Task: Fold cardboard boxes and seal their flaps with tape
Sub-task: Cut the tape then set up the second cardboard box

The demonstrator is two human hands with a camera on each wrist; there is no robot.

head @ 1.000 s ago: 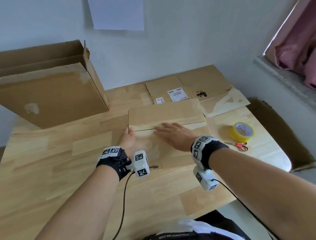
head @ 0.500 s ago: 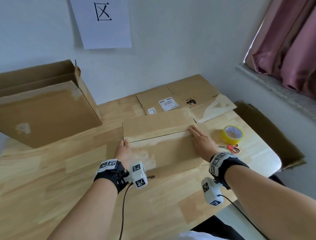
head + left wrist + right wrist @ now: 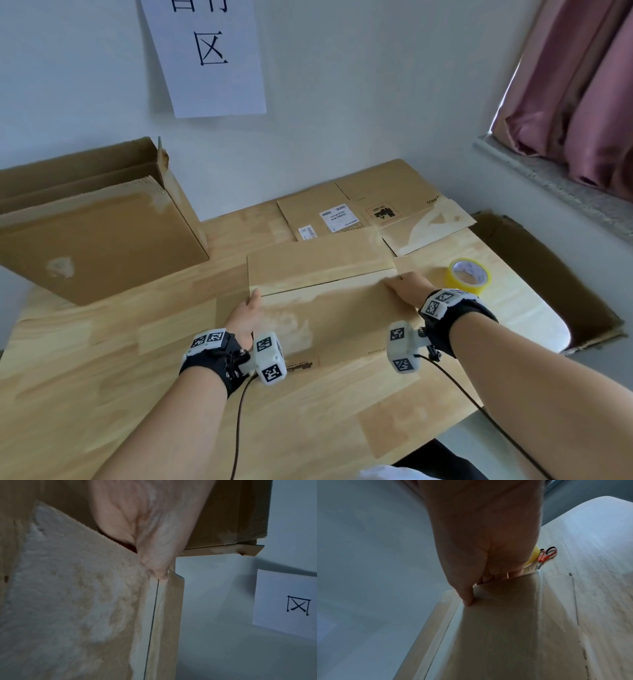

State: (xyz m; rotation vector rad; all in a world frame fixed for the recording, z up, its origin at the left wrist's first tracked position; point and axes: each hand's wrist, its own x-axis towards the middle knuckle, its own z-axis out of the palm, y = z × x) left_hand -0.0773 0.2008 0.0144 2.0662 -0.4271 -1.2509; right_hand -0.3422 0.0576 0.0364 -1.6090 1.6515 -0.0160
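A low cardboard box [image 3: 335,308] lies in the middle of the wooden table [image 3: 85,359], its two top flaps meeting in a seam that runs left to right. My left hand [image 3: 245,313] grips the box's left end, with the thumb [image 3: 154,561] on top at the seam's end and the fingers tucked round the edge. At the right end of the seam my right hand [image 3: 406,286] holds the box [image 3: 496,628], thumb on top and fingers curled over the side. A yellow tape roll [image 3: 469,275] stands just right of that hand.
Orange-handled scissors [image 3: 547,555] lie beside the tape. A large open carton [image 3: 96,246] stands at the back left. Flattened cardboard [image 3: 370,202] lies at the back against the wall. More cardboard [image 3: 548,274] sits past the table's right edge, under a curtained window.
My right hand has slid along the seam from the box's middle to its right end and now grips there. The left hand has stayed at the left end. The head view has tilted up.
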